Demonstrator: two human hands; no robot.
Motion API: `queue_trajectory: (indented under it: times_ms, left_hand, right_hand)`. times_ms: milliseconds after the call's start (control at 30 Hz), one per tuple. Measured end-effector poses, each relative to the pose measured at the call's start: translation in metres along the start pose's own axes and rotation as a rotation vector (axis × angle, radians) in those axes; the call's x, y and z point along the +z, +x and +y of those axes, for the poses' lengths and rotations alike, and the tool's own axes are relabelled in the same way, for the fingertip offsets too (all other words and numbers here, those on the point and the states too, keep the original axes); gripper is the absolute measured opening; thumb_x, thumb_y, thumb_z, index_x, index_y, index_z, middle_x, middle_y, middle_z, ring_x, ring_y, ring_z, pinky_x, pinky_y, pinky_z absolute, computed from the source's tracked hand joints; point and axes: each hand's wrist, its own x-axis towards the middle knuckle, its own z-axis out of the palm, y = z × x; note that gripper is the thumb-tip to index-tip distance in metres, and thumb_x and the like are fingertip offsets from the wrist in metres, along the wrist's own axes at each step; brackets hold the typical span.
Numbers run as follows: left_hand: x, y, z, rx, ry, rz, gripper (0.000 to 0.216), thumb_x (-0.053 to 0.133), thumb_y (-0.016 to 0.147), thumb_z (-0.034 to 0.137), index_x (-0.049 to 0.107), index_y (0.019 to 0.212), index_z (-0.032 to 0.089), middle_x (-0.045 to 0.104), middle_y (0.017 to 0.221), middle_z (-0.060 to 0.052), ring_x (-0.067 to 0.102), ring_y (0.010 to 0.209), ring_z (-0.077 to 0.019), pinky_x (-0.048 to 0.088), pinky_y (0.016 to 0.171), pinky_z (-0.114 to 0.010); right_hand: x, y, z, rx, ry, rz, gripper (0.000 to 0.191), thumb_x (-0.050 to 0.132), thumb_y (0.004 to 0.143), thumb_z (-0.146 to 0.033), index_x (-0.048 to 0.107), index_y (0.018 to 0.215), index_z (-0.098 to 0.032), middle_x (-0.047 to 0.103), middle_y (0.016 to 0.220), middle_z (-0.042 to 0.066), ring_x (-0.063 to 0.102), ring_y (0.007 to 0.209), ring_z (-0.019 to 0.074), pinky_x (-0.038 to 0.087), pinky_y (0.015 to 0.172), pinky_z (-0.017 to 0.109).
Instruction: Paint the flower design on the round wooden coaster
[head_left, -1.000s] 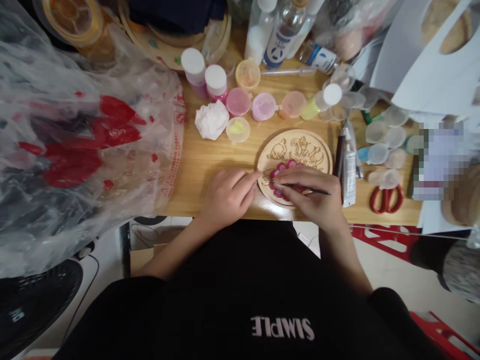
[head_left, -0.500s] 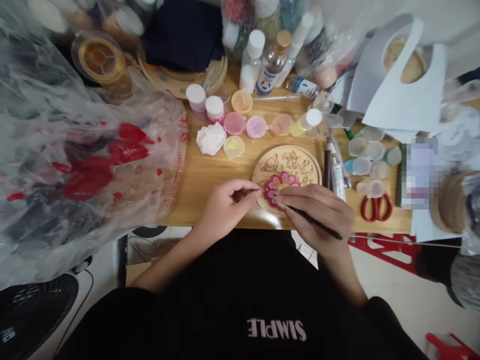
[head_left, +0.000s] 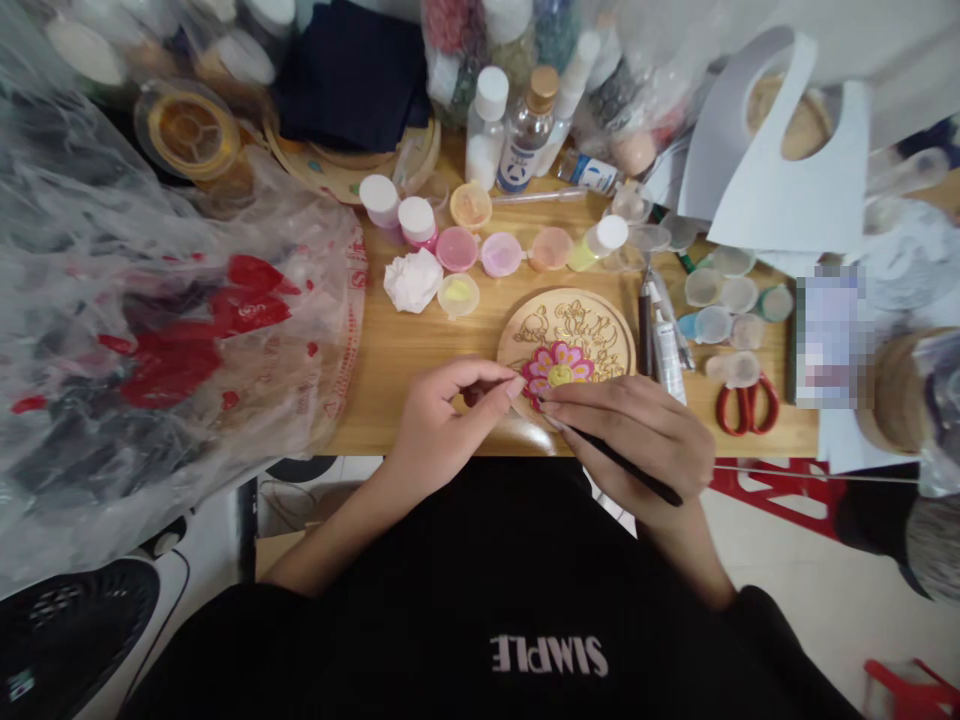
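Observation:
On the wooden desk lies a round wooden plaque [head_left: 517, 335] with raised gold line patterns and a pink flower [head_left: 561, 365] with a yellow centre. My left hand [head_left: 454, 410] is at the plaque's left edge, thumb and forefinger pinched together; whatever is between them is too small to make out. Slim black tweezers [head_left: 626, 462] are gripped in my right hand [head_left: 641, 430], which covers the plaque's lower right part. The tweezer tip meets the lower edge of the flower, close to the left fingertips.
Small open pots of coloured paste, such as a pink pot [head_left: 457, 249], stand behind the plaque beside a crumpled tissue [head_left: 414, 281]. Bottles [head_left: 525, 140] rise behind them. Right are a tube [head_left: 667, 355] and red-handled scissors [head_left: 748, 405]. A plastic bag [head_left: 300, 330] covers the left side.
The view has shifted slightly, so the desk items appear a little further left. My right hand has drawn back slightly from the flower, uncovering its yellow centre. My left hand keeps its pinch.

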Motion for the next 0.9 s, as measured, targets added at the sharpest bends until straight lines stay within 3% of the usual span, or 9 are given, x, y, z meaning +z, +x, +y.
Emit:
queue_trajectory:
  times_ms: [400,667,900]
  left_hand:
    - [0.002,0.002,-0.007,0.014,0.002,0.018,0.004,0.07,0.08,0.022,0.071,0.077,0.019,0.071,0.068,0.002,0.06,0.06,-0.0094,0.051,0.057,-0.022]
    - [-0.015,0.005,-0.036,0.011,0.045,0.052,0.011,0.072,0.078,0.03,0.07,0.075,0.019,0.071,0.068,0.001,0.06,0.059,-0.0102,0.05,0.054,-0.023]
    - [-0.023,0.007,-0.044,0.115,-0.001,0.039,0.009,0.071,0.076,0.022,0.068,0.069,0.019,0.067,0.063,0.003,0.056,0.055,-0.0072,0.044,0.052,-0.019]
  right_hand:
    - [0.004,0.002,0.003,-0.028,-0.014,-0.004,0.024,0.065,0.081,-0.006,0.069,0.099,-0.021,0.077,0.094,0.006,0.072,0.078,0.018,0.054,0.066,0.032]
    - [0.019,-0.009,0.026,0.197,0.174,0.034,0.016,0.066,0.083,-0.01,0.072,0.092,-0.022,0.076,0.091,0.005,0.073,0.086,0.0169,0.058,0.077,0.032]
    - [0.035,-0.003,0.033,0.213,0.121,-0.008,0.01,0.067,0.083,-0.013,0.073,0.086,-0.02,0.077,0.085,0.005,0.073,0.083,0.017,0.059,0.076,0.031]
